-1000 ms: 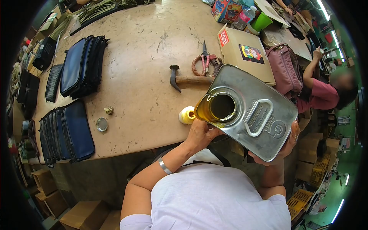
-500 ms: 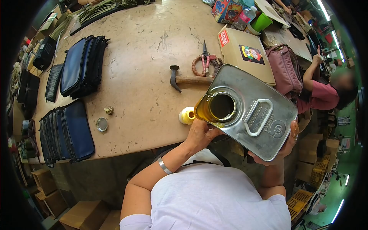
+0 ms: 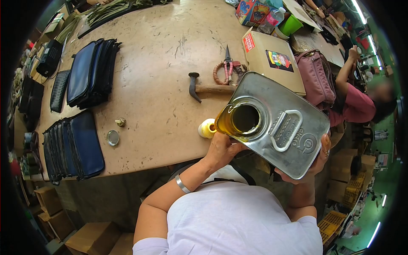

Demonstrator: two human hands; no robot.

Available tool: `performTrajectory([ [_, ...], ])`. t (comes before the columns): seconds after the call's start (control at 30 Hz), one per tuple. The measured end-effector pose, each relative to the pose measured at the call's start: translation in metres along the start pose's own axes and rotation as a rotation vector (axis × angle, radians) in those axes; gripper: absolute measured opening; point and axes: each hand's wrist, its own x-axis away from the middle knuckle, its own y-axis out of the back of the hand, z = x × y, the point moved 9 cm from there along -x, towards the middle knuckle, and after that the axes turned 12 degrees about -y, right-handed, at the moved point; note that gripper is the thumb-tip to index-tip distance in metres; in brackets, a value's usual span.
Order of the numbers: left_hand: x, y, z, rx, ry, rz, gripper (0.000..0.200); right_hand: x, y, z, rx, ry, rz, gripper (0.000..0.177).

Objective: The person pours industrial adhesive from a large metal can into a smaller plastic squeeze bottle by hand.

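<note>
Head cam: R hand (image 3: pixel 322 156) grips tilted oil can (image 3: pixel 276 123), L hand (image 3: pixel 221 149) grip unclear by yellow bottle (image 3: pixel 207 127); wide mouth may overshoot, spill.

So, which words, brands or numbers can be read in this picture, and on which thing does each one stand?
"GRCO", as far as it can be made out: embossed on the top of the metal can. The round emblem next to it is too small to read.
Red label on the cardboard box: white print, too blurred to read.
Colourful carton at the far edge of the table: large letters, too blurred to read.
</note>
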Motion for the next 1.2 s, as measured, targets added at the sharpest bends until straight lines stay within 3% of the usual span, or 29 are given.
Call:
performTrajectory([
  [0.1,0.001,0.000,0.002,0.039,0.068,0.002,0.043,0.001,0.000,-0.002,-0.016,-0.002,-0.005,0.096],
  [0.33,0.002,0.000,0.000,0.008,0.028,-0.009,0.043,0.003,-0.003,0.002,0.211,0.043,0.028,0.106],
  [0.53,0.001,0.000,0.000,0.011,0.025,-0.022,0.042,0.003,-0.002,0.002,0.235,0.041,0.039,0.104],
  [1.2,0.001,-0.001,-0.003,0.060,0.061,-0.041,0.042,0.011,-0.001,-0.014,-0.027,-0.007,0.027,0.107],
])
